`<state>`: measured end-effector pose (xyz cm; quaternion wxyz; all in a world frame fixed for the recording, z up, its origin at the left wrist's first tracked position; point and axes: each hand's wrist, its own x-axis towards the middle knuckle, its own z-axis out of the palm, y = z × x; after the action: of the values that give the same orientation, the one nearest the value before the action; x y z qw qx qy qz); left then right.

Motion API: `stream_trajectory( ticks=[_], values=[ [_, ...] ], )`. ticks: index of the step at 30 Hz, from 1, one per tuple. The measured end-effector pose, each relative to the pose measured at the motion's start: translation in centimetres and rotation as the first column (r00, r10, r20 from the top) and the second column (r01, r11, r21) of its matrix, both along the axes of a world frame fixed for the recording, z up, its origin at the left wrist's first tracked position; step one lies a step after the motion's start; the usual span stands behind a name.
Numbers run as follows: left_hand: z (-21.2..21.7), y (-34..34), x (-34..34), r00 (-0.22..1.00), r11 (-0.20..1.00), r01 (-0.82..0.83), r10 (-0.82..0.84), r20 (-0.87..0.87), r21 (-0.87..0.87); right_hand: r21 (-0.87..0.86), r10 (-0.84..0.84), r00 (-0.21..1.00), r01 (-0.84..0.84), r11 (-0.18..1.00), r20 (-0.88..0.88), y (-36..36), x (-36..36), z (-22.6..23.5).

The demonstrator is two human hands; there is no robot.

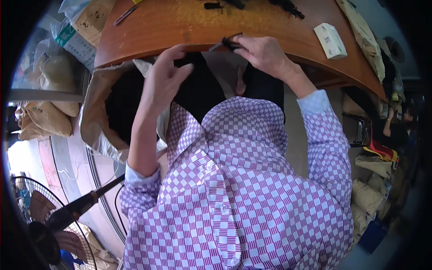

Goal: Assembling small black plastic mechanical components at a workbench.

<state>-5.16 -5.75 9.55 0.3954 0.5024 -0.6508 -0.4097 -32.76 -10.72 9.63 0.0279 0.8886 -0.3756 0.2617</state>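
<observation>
My right hand (263, 55) is closed at the table's front edge, its fingertips pinching a small dark piece (228, 43) with thin projecting ends. What kind of piece it is, I cannot make out. To the left, my left hand (165, 80) hangs in front of the edge with thumb and fingers apart and nothing seen between them; it is slightly blurred. Below and left of that hand, a pale woven sack (92, 110) gapes, with a dark mass inside. Farther back on the brown wooden table (166, 28) lie several black pieces (288, 7).
A white tissue pack (330, 41) rests at the table's right. A slim tool (125, 15) lies at the far left. Beside my left arm stands a fan (49, 220). Cartons and bags (42, 119) crowd the left; sacks (366, 195) and a seated person (398, 123) are at the right.
</observation>
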Motion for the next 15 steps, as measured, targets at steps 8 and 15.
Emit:
stream_trajectory(
  ticks=[8,15],
  values=[
    [-1.4,0.0,-3.3,0.721,0.644,0.692,-0.629,-0.290,0.325,-0.034,0.238,0.861,-0.283,0.959,-0.450,6.9,2.0,1.0],
    [-2.9,0.3,-2.8,0.541,0.415,0.838,-0.558,-0.629,0.353,0.009,0.361,0.816,-0.401,0.916,-0.452,8.0,3.2,1.3]
  ],
)
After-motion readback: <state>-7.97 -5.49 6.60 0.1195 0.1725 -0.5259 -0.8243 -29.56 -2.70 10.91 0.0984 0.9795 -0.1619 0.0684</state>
